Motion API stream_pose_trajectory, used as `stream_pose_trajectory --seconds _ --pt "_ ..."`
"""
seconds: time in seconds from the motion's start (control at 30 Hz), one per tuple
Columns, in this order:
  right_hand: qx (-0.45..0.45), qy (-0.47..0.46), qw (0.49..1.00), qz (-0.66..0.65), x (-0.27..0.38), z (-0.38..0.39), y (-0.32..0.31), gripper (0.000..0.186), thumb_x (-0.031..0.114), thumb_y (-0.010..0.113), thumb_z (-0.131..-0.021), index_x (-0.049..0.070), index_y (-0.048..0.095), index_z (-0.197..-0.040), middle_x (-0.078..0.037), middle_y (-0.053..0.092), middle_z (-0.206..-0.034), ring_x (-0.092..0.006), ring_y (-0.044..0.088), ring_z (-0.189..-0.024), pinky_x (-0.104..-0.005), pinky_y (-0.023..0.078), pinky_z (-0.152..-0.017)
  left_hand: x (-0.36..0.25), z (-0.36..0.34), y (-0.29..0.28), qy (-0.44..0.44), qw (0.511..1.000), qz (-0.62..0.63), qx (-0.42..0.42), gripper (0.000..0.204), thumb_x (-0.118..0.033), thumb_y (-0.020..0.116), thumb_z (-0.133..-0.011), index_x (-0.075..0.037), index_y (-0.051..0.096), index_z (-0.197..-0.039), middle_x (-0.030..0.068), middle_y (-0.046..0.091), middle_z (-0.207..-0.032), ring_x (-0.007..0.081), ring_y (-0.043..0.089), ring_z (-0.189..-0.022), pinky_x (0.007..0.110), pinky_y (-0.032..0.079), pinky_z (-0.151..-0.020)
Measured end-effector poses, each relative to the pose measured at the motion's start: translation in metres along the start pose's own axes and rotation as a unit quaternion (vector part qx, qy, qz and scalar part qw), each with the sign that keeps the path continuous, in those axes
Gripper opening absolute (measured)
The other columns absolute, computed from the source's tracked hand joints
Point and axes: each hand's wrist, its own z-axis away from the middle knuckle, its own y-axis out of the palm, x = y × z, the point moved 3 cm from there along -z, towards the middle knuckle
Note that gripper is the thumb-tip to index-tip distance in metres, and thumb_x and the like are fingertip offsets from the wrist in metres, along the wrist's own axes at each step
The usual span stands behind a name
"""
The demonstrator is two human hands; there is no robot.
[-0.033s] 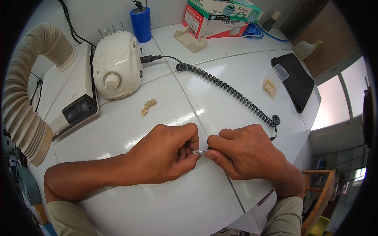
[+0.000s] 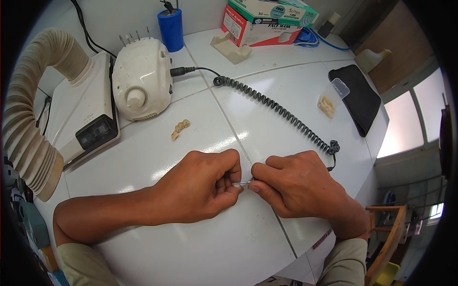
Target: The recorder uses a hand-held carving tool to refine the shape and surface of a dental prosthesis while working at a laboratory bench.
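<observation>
My left hand (image 2: pixel 200 186) rests over the white table with its fingers curled in a pinch. A small pale piece shows at its fingertips, mostly hidden, so its kind cannot be told. My right hand (image 2: pixel 303 186) is closed round a rotary handpiece, whose body the fingers cover. Its thin metal bur (image 2: pixel 244 183) points left and reaches the left fingertips. From behind the right hand a black coiled cord (image 2: pixel 267 101) runs up to a white control unit (image 2: pixel 143 78) with a round knob. Beyond my left hand lie small tooth-coloured dental pieces (image 2: pixel 181 126).
A white dust extractor (image 2: pixel 90 107) with a ribbed hose (image 2: pixel 31 114) stands at the left. At the back are a blue cylinder (image 2: pixel 171 31), a beige holder (image 2: pixel 231 47) and stacked mask boxes (image 2: pixel 262 31). A small clear container (image 2: pixel 327 105) and black pouch (image 2: pixel 358 97) lie far right.
</observation>
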Motion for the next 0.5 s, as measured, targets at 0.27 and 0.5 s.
stream_pose_trajectory --seconds 0.27,0.5 --pt "0.003 0.016 1.000 -0.005 -0.0008 -0.0002 0.0000 0.030 0.036 0.065 -0.111 0.011 0.067 -0.095 -0.006 0.060 -0.065 -0.0309 0.063 -0.052 -0.0442 0.045 -0.050 -0.0002 0.0002 0.0002 0.002 1.000 -0.006 -0.001 0.018 -0.006 0.076 -0.095 0.000 0.060 -0.098 0.0102 0.070 -0.076 0.0198 0.074 -0.067 0.032 0.059 -0.063" --pt "0.007 0.010 1.000 -0.001 -0.0006 0.0001 -0.0010 0.030 0.036 0.065 -0.111 0.011 0.067 -0.095 -0.007 0.061 -0.065 -0.0309 0.063 -0.052 -0.0443 0.046 -0.050 -0.0001 0.0002 0.0005 0.009 1.000 -0.005 -0.002 0.018 -0.007 0.076 -0.095 0.000 0.060 -0.098 0.0098 0.069 -0.076 0.0193 0.073 -0.067 0.032 0.059 -0.063"
